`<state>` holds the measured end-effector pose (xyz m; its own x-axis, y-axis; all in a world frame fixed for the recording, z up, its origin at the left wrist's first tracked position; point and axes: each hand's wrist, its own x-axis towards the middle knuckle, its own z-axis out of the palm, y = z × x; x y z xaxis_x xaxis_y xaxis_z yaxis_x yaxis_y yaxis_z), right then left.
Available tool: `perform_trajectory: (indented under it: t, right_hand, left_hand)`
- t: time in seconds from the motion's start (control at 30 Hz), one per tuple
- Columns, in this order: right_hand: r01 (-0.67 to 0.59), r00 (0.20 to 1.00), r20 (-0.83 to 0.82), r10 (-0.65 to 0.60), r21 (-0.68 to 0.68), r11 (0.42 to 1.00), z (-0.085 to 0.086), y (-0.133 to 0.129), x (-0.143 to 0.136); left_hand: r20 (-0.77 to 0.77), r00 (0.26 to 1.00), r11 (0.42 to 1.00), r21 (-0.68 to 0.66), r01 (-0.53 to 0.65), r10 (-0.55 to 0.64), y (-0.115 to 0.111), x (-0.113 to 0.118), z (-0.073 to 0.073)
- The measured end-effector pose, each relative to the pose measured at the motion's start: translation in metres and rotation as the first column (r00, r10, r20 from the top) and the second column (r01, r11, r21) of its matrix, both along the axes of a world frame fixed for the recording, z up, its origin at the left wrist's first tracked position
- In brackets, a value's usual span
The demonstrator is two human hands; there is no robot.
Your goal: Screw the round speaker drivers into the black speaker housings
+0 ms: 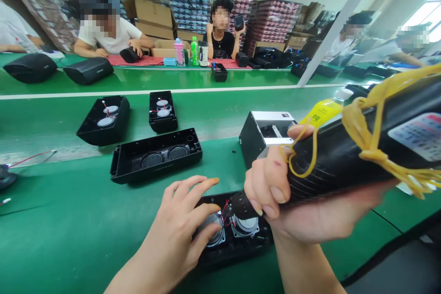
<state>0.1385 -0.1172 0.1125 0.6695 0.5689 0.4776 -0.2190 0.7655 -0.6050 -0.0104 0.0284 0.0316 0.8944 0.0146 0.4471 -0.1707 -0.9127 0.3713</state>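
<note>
A green bench [69, 234] carries three open black speaker shells [155, 155], a small black-and-silver box [265, 135] and a speaker housing [234, 234].

Black tool [344, 156] cut off at right edge; speaker housing [234, 234] partly hidden under hands.

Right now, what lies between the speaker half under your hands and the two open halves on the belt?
In the head view, one empty grille half on green table.

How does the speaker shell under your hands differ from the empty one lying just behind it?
The near shell holds two silver drivers with red wires; the far shell shows only two bare grilles. The left hand rests on the near shell; the far shell lies untouched. Both are black, open side up, on the green table.
</note>
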Motion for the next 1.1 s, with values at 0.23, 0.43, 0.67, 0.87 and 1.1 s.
perform_trajectory:
  t: [0.23, 0.43, 0.67, 0.87, 1.1]
  right_hand:
    - [-0.042, 0.999, 0.014, 0.042, 0.025, 0.999, 0.0, 0.0, -0.001]
    - [-0.065, 0.997, 0.031, 0.065, 0.008, 0.998, -0.001, -0.003, -0.001]
    - [-0.05, 0.997, 0.06, 0.05, 0.002, 0.999, -0.003, -0.002, -0.002]
    - [-0.043, 0.998, 0.052, 0.044, -0.028, 0.999, 0.0, 0.001, 0.003]
    - [-0.023, 0.993, 0.112, 0.028, -0.051, 0.998, -0.018, 0.024, 0.009]
  left_hand:
    - [-0.006, 1.0, 0.994, -0.108, -0.029, 0.028, -0.01, 0.002, -0.002]
    - [-0.004, 1.0, 0.993, -0.113, -0.029, 0.028, -0.01, 0.003, 0.0]
    - [-0.012, 0.999, 0.994, -0.101, -0.044, 0.043, -0.012, 0.002, 0.004]
    - [-0.142, 0.986, 0.996, 0.014, -0.083, 0.084, -0.003, -0.008, 0.001]
    - [-0.283, 0.953, 0.994, 0.028, -0.106, 0.11, 0.006, -0.011, -0.013]
